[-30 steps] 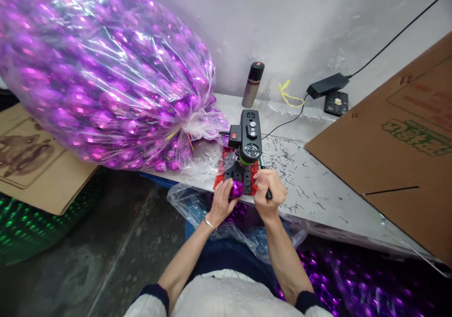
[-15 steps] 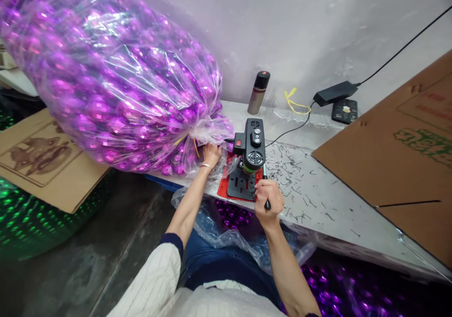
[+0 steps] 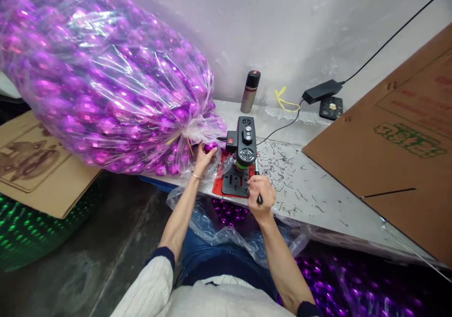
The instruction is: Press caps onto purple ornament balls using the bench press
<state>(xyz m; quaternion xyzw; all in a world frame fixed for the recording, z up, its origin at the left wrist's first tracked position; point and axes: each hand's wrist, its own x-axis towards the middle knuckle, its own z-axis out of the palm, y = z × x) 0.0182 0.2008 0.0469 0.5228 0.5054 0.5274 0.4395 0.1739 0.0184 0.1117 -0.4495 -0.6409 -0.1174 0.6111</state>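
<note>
My left hand (image 3: 204, 157) is closed around a shiny purple ball (image 3: 211, 146), beside the gathered neck of a big clear bag (image 3: 116, 86) full of faceted purple balls. My right hand (image 3: 262, 194) is wrapped round the black-ended lever handle (image 3: 260, 198) of a small black bench machine (image 3: 246, 140). This machine has two round vents, a red switch and a slotted base plate (image 3: 235, 184), which rests on a red mat (image 3: 218, 185). The ball is to the left of the machine, apart from the base plate.
Small dark wire-like bits (image 3: 282, 176) litter the white table (image 3: 326, 213). Behind stand a spray can (image 3: 250, 91), a yellow tie (image 3: 282, 99) and a power adapter (image 3: 323, 91). A cardboard box (image 3: 395, 157) leans at right; cardboard (image 3: 45, 166) and green balls (image 3: 42, 232) are at left.
A purple ball now shows in my left hand, which was bent down by the bag neck before. My right hand stays on the lever handle. The whole view has shifted slightly.
</note>
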